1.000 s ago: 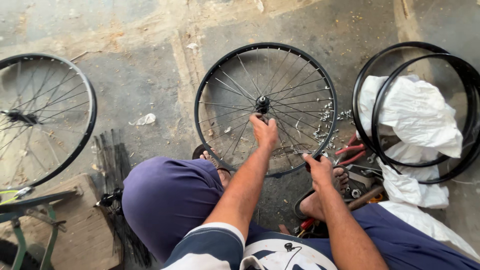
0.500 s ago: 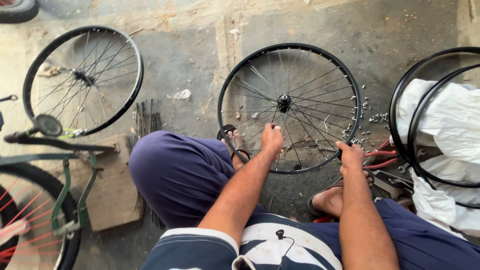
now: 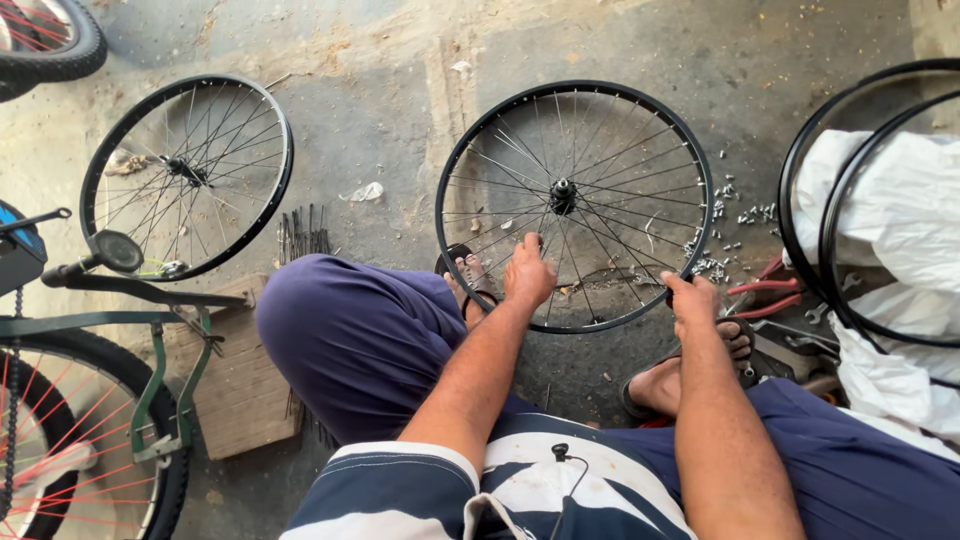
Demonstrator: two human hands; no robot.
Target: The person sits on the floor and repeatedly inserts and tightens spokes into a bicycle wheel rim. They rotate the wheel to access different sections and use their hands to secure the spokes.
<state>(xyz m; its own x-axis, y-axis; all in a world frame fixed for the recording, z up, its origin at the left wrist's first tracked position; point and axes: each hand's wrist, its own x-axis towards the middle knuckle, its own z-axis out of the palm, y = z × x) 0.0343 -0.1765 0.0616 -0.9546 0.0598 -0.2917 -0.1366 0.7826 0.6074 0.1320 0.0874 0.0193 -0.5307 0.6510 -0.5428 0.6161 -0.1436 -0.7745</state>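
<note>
A black spoked bicycle wheel (image 3: 575, 120) lies flat on the concrete floor in front of me, between my sandalled feet. My left hand (image 3: 527, 274) rests on the spokes on the near side of the hub, fingers pinching at them. My right hand (image 3: 691, 297) grips the rim at its lower right edge. My knees in dark blue trousers frame the wheel's near side.
A second spoked wheel (image 3: 186, 175) lies at the left, a bundle of loose spokes (image 3: 304, 232) beside it. A green bicycle (image 3: 95, 330) stands at the far left. Small nipples (image 3: 733, 215) and red-handled pliers (image 3: 765, 297) lie right of the wheel, near bare rims (image 3: 822, 225) on white sheeting.
The view has swung left, bringing the bicycle into sight. My left hand slid from the hub back toward the near spokes, and my right hand settled on the rim.
</note>
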